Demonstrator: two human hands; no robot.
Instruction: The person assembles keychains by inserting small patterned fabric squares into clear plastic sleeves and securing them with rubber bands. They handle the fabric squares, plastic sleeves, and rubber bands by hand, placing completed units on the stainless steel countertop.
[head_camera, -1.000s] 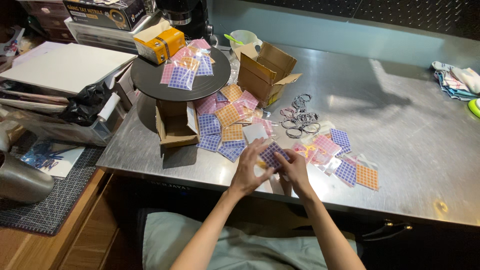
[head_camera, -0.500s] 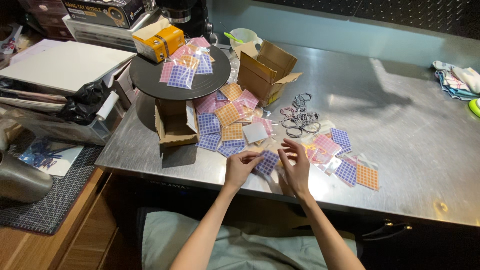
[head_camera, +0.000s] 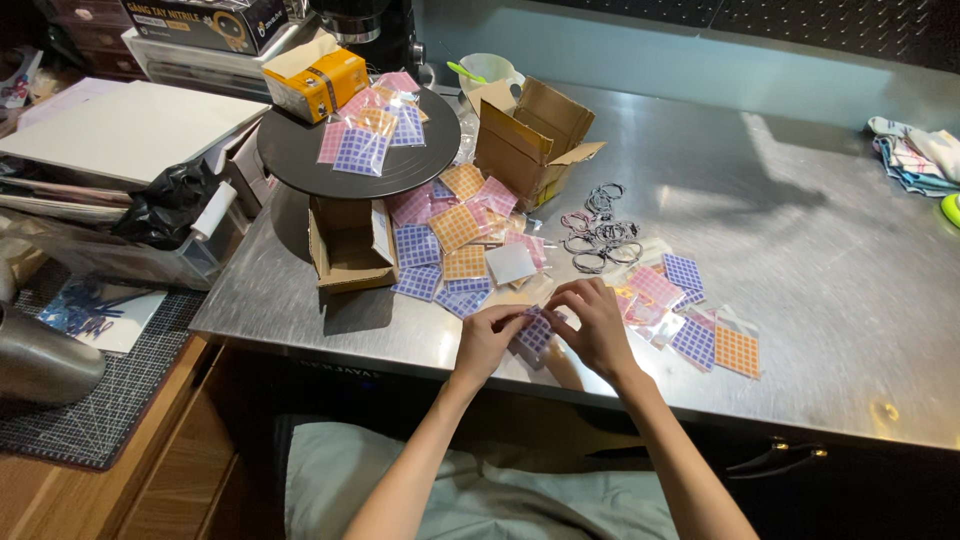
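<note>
A single head-worn camera looks steeply down and forward at the steel table (head_camera: 800, 260) from close range. Both forearms enter from 6 o'clock; there is no second view.

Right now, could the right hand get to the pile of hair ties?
Probably yes. The right hand helps hold a purple packet, and the hair ties lie just beyond it on the bare steel table, with only flat packets between. The hand would need to let go first.
</note>
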